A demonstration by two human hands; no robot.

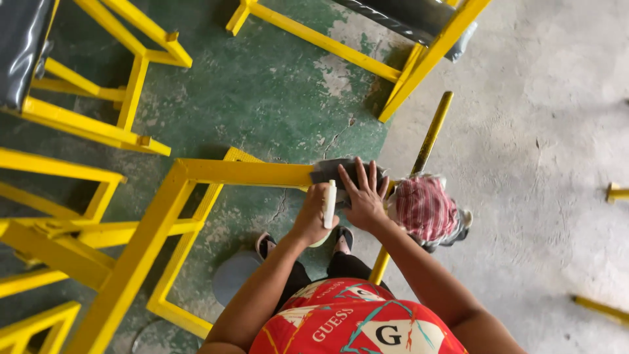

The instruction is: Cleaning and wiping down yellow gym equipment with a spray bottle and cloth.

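I look straight down at a yellow metal frame (242,173) standing on a worn green floor. My right hand (364,194) lies flat, fingers spread, on a dark grey cloth (329,169) draped over the frame's top bar. Just left of it, my left hand (313,216) is closed around a white brush handle (329,203) held upright against the bar. A red and white striped rag (424,208) sits bunched at the bar's right end, beside my right wrist.
More yellow frames (98,124) crowd the left side, and another (419,59) with a dark padded seat stands at the top. A loose yellow tube (432,131) leans diagonally to the right. Bare grey concrete (544,164) spreads right, with yellow bar ends (616,193) at its edge.
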